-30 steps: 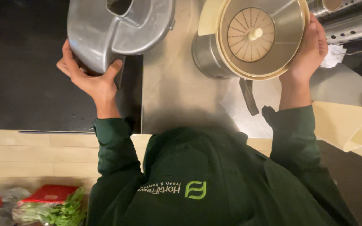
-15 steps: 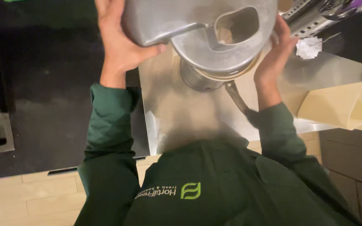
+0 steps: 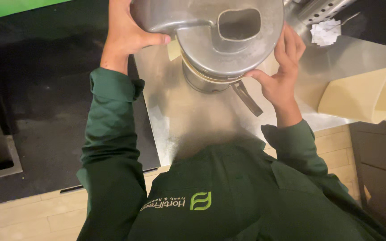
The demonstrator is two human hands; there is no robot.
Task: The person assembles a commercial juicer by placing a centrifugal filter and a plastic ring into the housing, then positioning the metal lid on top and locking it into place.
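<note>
The round grey metal lid with an oval feed chute (image 3: 220, 38) sits on top of the cylindrical steel machine bowl (image 3: 204, 82), covering it almost fully (a thin cream rim shows just under the lid's lower edge). The assembly stands near the far edge of the stainless steel surface (image 3: 188, 120). The left hand (image 3: 128, 33) grips the lid's left flank, thumb pressed along its lower side. The right hand (image 3: 280, 67) clasps the lid's right side, fingers spread upward against the wall and thumb at its lower edge. A dark flat handle (image 3: 248, 98) projects from the bowl toward the near right. A cream plastic container (image 3: 367, 96) lies at the surface's right edge. Small white paper scraps (image 3: 326, 32) lie at the far right corner, beside a perforated metal tube (image 3: 320, 9).
</note>
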